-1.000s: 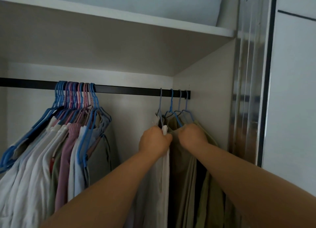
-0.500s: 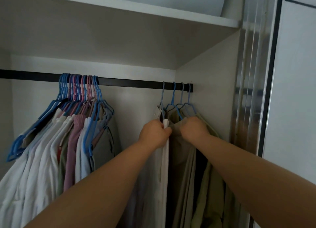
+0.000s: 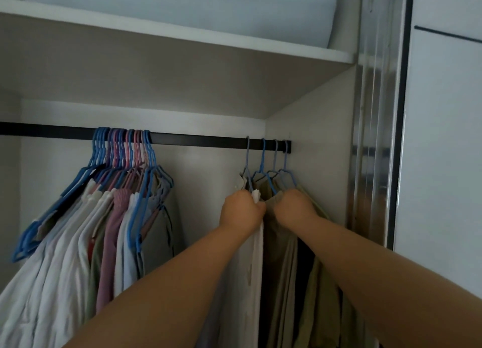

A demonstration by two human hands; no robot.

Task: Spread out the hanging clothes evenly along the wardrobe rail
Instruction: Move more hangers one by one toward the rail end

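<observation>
clothes hang in two groups on the black rail: a tight bunch at left, a wide bare stretch, then four hangers crowded at the right end. left hand grips the white garment, right hand grips the khaki garment. best slide each hanger by its hook leftward, keeping the gaps equal.

One black rail is seen, and one white shelf above it. Two groups of hanging clothes are counted. In the right group four hangers are hooked on the rail. In the left group the hangers are packed too tightly to be counted exactly. Two hands are seen, the left hand and the right hand.
</observation>
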